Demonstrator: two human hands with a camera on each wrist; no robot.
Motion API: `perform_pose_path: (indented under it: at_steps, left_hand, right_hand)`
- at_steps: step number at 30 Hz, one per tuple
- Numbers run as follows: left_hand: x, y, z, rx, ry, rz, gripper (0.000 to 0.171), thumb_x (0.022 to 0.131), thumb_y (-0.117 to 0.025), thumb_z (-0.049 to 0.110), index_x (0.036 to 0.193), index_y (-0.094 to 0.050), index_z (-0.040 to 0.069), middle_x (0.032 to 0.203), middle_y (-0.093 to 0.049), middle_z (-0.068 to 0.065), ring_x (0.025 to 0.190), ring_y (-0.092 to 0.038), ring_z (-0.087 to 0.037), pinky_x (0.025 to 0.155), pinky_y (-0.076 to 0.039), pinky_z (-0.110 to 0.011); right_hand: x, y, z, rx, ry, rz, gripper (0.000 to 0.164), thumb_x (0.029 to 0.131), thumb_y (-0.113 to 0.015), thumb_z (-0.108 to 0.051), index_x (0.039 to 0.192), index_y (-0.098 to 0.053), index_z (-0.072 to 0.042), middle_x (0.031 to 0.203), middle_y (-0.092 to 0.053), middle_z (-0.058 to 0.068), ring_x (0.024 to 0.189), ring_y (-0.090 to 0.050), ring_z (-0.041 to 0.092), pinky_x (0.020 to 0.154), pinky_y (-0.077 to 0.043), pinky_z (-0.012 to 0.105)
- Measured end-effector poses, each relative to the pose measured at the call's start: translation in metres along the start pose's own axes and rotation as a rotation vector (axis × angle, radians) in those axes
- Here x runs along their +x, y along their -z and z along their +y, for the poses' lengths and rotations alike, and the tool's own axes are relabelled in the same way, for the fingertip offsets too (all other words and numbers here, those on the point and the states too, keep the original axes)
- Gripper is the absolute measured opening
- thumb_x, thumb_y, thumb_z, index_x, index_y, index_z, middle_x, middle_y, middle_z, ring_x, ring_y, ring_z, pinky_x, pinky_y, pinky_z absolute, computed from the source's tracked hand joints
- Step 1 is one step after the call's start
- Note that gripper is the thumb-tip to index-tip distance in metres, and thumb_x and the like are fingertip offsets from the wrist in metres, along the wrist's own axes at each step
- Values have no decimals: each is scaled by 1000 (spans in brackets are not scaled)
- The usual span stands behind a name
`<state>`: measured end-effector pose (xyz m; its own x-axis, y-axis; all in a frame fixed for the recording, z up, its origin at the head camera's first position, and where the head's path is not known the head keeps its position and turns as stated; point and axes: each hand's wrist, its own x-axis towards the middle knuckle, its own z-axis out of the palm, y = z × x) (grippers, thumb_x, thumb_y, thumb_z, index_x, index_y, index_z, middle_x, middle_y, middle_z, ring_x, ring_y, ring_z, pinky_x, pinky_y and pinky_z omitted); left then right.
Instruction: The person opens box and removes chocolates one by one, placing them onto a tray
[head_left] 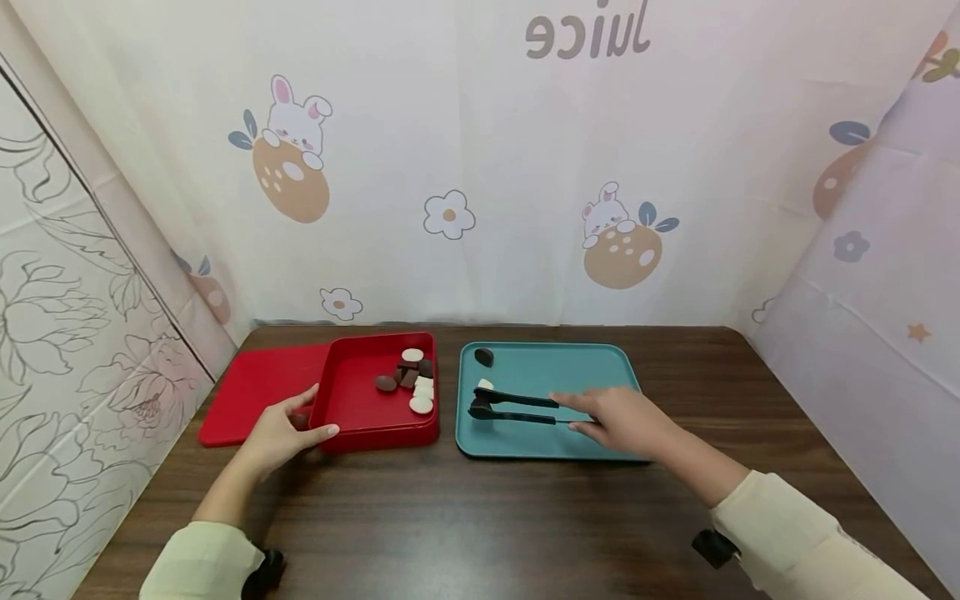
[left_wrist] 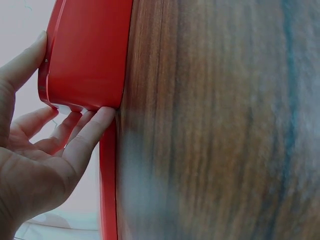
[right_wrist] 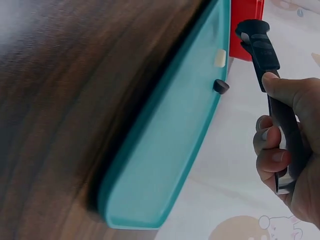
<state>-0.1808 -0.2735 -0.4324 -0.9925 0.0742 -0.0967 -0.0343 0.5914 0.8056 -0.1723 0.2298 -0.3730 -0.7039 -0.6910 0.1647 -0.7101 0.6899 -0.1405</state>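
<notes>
My left hand (head_left: pixel 277 435) holds the near left corner of a red box (head_left: pixel 352 350), thumb at the rim and fingers (left_wrist: pixel 90 131) along its side. Inside the box, white and brown chocolate pieces (head_left: pixel 408 377) lie toward the right. My right hand (head_left: pixel 626 421) grips tongs (head_left: pixel 525 417) with black ends, held above a teal tray (head_left: pixel 570 367). Something dark shows between the tips, but I cannot tell exactly what. On the tray are a dark chocolate piece (head_left: pixel 483 357) near the far left corner and a white piece (head_left: pixel 485 384), partly hidden by the tongs.
A flat red lid (head_left: pixel 258 387) lies left of the box, reaching up to it. The dark wooden table (head_left: pixel 480 517) extends in front of box and tray. Behind stands a patterned curtain (head_left: pixel 495 150), with more fabric at both sides.
</notes>
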Motion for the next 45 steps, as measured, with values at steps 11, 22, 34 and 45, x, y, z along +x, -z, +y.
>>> perform_pose_path:
  at_steps: [11, 22, 34, 45]
  left_hand:
    - [0, 0, 0, 2, 6, 0, 94, 81, -78, 43, 153, -30, 6, 135, -50, -29, 116, -52, -41, 81, -57, -42]
    - [-2, 0, -2, 2, 8, -2, 91, 83, -78, 38, 153, -29, 6, 135, -49, -30, 118, -50, -42, 81, -57, -42]
    - [-1, 0, -1, -4, 2, 1, 91, 82, -78, 39, 153, -30, 6, 134, -51, -29, 115, -52, -40, 79, -57, -40]
    - [-1, -1, -1, -5, 6, 4, 91, 82, -78, 39, 153, -30, 6, 134, -50, -29, 116, -51, -40, 79, -57, -40]
  right_hand:
    - [-14, -9, -1, 28, -5, -19, 48, 89, -72, -18, 135, -60, -11, 71, -56, -12, 58, -45, -2, 52, -40, 21]
    - [-12, -11, -4, 63, -7, -63, 48, 90, -71, -17, 136, -58, -8, 71, -58, -12, 59, -47, -2, 54, -42, 21]
    - [-15, -8, -5, 49, -52, -39, 52, 89, -73, -22, 138, -57, -15, 72, -50, -12, 57, -39, 0, 51, -38, 20]
    - [-13, -5, -6, 74, -37, 6, 52, 90, -72, -23, 139, -57, -14, 71, -49, -15, 56, -39, -1, 52, -40, 19]
